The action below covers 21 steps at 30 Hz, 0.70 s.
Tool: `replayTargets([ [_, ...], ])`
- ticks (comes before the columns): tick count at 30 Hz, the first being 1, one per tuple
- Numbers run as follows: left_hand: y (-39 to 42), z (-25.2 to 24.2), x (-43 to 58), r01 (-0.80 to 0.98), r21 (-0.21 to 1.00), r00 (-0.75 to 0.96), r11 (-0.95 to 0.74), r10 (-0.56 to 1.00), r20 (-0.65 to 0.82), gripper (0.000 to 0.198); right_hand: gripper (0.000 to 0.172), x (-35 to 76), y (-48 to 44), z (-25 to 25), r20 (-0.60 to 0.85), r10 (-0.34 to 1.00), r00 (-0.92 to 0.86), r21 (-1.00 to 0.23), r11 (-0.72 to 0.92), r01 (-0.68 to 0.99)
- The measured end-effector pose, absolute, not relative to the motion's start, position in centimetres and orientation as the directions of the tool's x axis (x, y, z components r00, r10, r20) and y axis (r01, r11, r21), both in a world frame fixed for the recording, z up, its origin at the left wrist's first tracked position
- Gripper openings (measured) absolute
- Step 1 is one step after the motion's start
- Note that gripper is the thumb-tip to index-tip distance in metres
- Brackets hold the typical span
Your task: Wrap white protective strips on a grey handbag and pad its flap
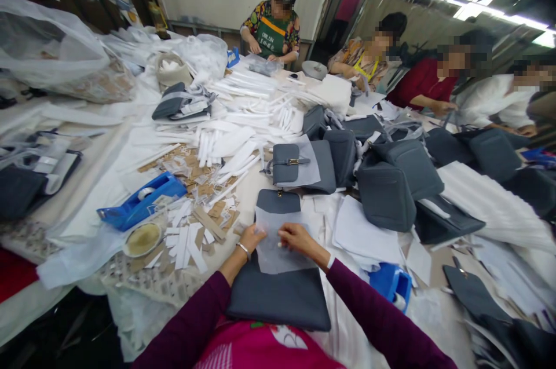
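Observation:
A dark grey bag (278, 296) lies flat right in front of me, its flap (278, 201) stretched away from me with a small metal clasp at the far end. Over its middle is a thin translucent white sheet (278, 253). My left hand (251, 241) is at the sheet's left edge, thumb and fingers pressed together on it. On the right side of the sheet, my right hand (297, 241) is closed in a pinch, with a small whitish bit showing at the fingertips. Just beyond the flap sits a finished-looking grey bag (285, 163) with a buckled strap.
Blue tape dispensers (145, 198) stand left and right (391, 285). Paper strips (186, 244) and a round dish (143, 238) lie at left. Grey bags (386, 195) are heaped at right, white rolls (247, 88) farther back. Several people work across the table.

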<state>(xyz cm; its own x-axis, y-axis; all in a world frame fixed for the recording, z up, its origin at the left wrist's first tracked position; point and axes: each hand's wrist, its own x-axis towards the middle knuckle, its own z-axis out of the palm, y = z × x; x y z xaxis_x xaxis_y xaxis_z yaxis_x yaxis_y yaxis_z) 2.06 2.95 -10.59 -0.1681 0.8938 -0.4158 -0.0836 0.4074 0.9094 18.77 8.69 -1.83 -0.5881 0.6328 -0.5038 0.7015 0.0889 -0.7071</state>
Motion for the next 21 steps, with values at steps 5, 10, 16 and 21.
replayTargets([
  [5,3.1,-10.6,1.6,-0.152,0.905,-0.151,0.396,0.896,-0.418,0.024,0.052,20.6,8.0,-3.8,-0.160,0.700,-0.696,-0.407,0.596,0.692],
  [10,3.1,-10.4,1.4,-0.153,0.892,-0.181,0.425,0.876,-0.448,0.027,0.059,20.3,6.3,-5.2,-0.261,0.703,-0.661,-0.277,0.601,0.749],
  [16,3.4,-9.8,0.8,-0.211,0.853,-0.191,0.478,0.835,-0.516,0.032,0.057,19.5,5.5,-4.9,-0.288,0.721,-0.630,-0.294,0.560,0.775],
  [21,3.4,-9.9,-0.1,-0.184,0.855,-0.167,0.485,0.842,-0.513,0.029,0.056,19.3,5.1,-5.4,-0.263,0.723,-0.638,-0.314,0.562,0.766],
])
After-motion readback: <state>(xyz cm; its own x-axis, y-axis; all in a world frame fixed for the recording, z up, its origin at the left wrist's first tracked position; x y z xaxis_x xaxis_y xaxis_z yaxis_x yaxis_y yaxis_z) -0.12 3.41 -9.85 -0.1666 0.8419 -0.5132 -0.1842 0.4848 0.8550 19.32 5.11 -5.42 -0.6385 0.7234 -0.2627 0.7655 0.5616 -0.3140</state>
